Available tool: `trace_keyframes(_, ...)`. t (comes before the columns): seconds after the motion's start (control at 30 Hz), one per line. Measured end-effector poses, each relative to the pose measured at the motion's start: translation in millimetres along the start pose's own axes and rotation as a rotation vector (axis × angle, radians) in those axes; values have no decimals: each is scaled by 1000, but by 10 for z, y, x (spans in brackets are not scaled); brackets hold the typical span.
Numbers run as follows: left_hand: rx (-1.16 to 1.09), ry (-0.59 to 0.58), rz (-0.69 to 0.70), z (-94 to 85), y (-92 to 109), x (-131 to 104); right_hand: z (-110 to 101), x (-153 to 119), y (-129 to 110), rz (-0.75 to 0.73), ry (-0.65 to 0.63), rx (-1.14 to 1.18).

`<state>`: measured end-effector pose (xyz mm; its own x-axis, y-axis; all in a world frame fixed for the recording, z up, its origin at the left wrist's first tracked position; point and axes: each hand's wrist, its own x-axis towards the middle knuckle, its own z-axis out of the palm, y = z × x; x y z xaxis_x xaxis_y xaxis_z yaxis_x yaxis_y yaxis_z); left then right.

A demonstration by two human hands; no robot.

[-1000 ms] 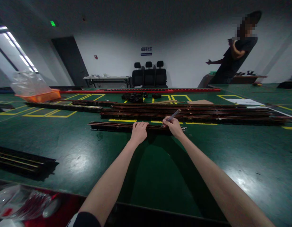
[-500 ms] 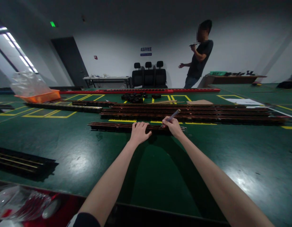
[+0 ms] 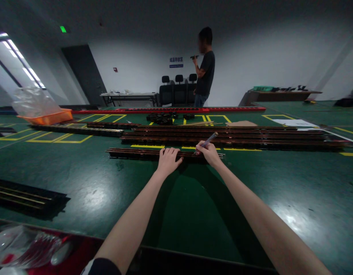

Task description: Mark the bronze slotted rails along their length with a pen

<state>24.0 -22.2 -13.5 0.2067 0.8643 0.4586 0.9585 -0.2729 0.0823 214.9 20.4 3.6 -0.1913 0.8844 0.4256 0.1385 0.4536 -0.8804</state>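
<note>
Left hand [image 3: 167, 160] flat on short dark copper-striped rail [image 3: 136, 153], right hand [image 3: 210, 153] gripping slim grey pen-like tool [image 3: 207, 140] — tip could skid if rail shifts.

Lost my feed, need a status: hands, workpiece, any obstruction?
Left hand flat on short rail strip. Right hand gripping pen-like tool, tip at the strip. Long rails just behind; a person stands far back.

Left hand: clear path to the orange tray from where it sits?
Probably not. The left hand rests on the short rail; the orange tray sits far off left, beyond the long rails.
</note>
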Motion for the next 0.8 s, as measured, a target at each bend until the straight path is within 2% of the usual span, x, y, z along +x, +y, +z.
trace_keyframes(0.8,-27,-7,-13,-8,18,0,-21,-20,-27,-10,29,-57)
